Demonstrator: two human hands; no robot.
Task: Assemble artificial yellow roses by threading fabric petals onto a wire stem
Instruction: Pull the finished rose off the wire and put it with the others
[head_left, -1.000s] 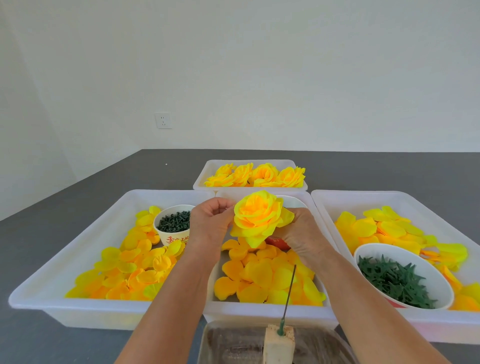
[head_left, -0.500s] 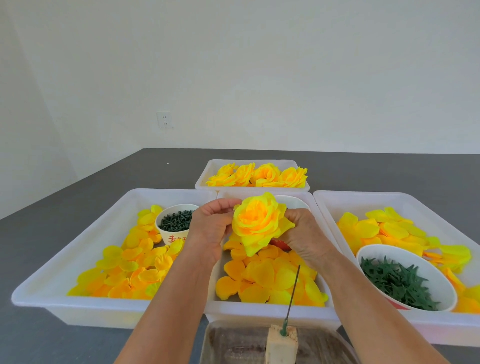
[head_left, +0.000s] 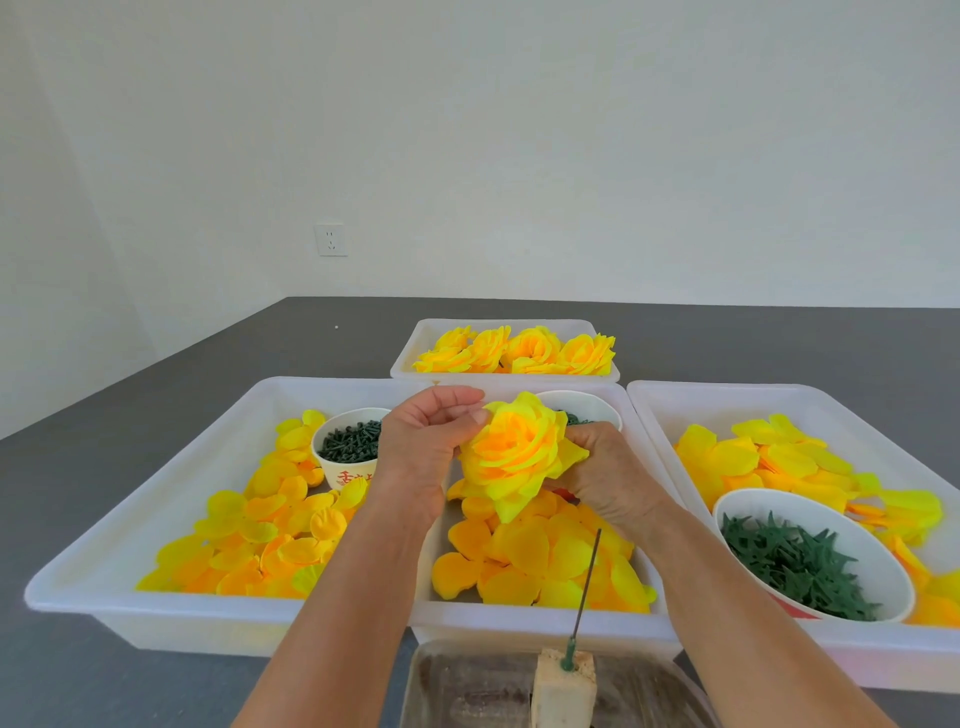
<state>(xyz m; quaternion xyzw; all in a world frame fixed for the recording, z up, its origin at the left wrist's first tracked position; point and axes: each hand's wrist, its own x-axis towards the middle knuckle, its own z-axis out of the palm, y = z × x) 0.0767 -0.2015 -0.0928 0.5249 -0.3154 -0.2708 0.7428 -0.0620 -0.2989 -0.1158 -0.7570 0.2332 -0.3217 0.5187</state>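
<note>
A full yellow rose head (head_left: 519, 452) is held up over the middle tray (head_left: 545, 623), facing me. My left hand (head_left: 423, 457) pinches its left petals with thumb and fingertips. On the other side, my right hand (head_left: 610, 478) grips the flower from behind and below; its fingertips are hidden by the petals. A thin wire stem (head_left: 587, 587) stands upright in a pale block (head_left: 563, 686) at the near edge, with nothing threaded on it. Loose yellow-orange petals (head_left: 540, 561) fill the middle tray beneath the rose.
A left tray (head_left: 156, 519) holds petals and a cup of dark green pieces (head_left: 350, 447). The right tray (head_left: 779, 400) has petals and a white bowl of green calyx stars (head_left: 795, 561). Finished roses (head_left: 519, 353) lie in the far tray. A clear container (head_left: 467, 691) surrounds the block.
The rose and both hands have dropped slightly and the flower has tilted a little to the left. My grip on it stays the same.
</note>
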